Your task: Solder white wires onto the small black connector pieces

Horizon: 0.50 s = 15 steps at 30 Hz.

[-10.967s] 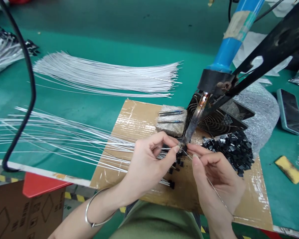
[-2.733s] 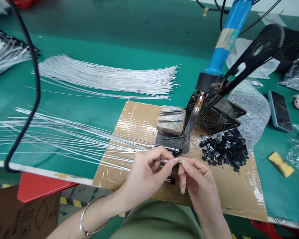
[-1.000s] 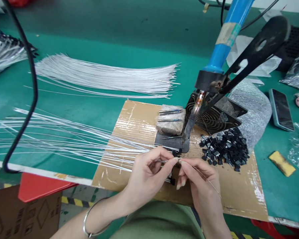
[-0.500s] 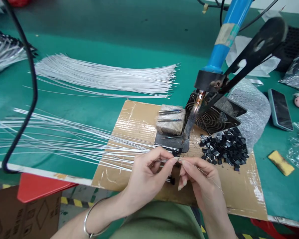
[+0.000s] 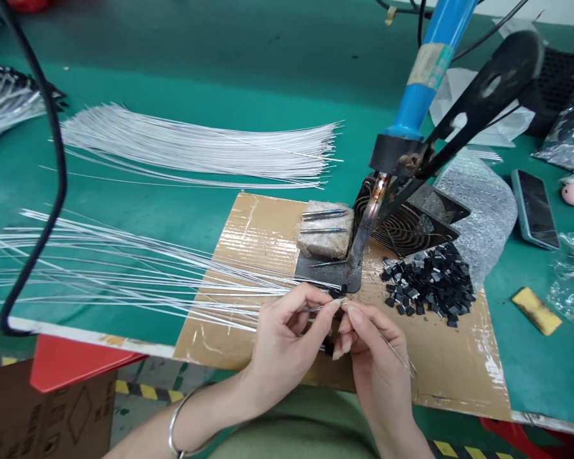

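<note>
My left hand (image 5: 291,344) is closed, with a thin white wire (image 5: 316,309) pinched between thumb and index finger. Close against its fingertips, my right hand (image 5: 380,347) pinches a fine strand of solder wire (image 5: 399,358), whose tail runs out past the knuckles. What lies exactly between the fingertips is too small to make out. Several white wires (image 5: 239,290) extend left from beside the hands, and a few black connectors (image 5: 329,349) show partly hidden behind the fingers. Just above the hands, a blue-handled soldering iron (image 5: 414,108) points its tip down over a dark plate (image 5: 332,275).
Cardboard (image 5: 249,242) lies under the work, bearing a block with spare tips (image 5: 325,239), a small fan (image 5: 406,223) and a heap of black connectors (image 5: 433,284). Behind is a white wire bundle (image 5: 201,143). To the right are a phone (image 5: 536,207) and a yellow sponge (image 5: 536,311).
My right hand has shifted slightly left, its lower fingers drawing nearer to my left hand. The whole view has moved a little. Both pinches are kept.
</note>
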Available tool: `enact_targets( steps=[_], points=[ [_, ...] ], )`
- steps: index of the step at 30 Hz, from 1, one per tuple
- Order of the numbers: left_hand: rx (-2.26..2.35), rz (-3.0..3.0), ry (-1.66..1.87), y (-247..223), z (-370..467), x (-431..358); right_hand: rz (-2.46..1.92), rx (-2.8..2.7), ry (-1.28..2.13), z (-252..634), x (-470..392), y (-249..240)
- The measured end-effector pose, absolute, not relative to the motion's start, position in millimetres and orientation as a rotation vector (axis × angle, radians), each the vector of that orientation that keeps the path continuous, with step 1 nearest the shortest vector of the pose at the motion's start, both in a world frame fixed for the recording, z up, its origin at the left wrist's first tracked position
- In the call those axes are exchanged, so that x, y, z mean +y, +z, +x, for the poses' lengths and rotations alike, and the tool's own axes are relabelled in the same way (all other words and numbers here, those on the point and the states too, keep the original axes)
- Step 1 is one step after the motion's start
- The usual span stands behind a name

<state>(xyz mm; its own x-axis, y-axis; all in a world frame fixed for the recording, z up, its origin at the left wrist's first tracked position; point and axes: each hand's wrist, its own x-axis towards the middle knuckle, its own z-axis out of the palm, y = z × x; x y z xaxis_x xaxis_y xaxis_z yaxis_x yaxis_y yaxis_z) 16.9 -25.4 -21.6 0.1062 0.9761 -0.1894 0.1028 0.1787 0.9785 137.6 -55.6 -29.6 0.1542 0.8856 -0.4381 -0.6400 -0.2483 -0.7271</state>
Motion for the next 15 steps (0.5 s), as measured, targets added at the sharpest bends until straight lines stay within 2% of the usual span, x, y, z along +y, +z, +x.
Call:
enact_targets(
  steps=[5,9,11,13,15],
  points=[
    [1.312,1.227,0.926,-18,16,-19,-1.301,-0.613,1.293,159,-64,-33],
    [1.297,1.229,0.896,-15,13,-15,-1.717,-1.208,0.549,197,-66,-39],
    [1.283,1.223,0.895,-15,12,-15,-1.743,-1.593,0.183,212,-64,-43],
    [1.274,1.221,0.915,-16,12,-16,-1.702,-1.808,-0.014,221,-61,-48],
    [1.269,1.222,0.934,-17,12,-17,-1.688,-1.874,-0.064,224,-60,-51]
  ],
)
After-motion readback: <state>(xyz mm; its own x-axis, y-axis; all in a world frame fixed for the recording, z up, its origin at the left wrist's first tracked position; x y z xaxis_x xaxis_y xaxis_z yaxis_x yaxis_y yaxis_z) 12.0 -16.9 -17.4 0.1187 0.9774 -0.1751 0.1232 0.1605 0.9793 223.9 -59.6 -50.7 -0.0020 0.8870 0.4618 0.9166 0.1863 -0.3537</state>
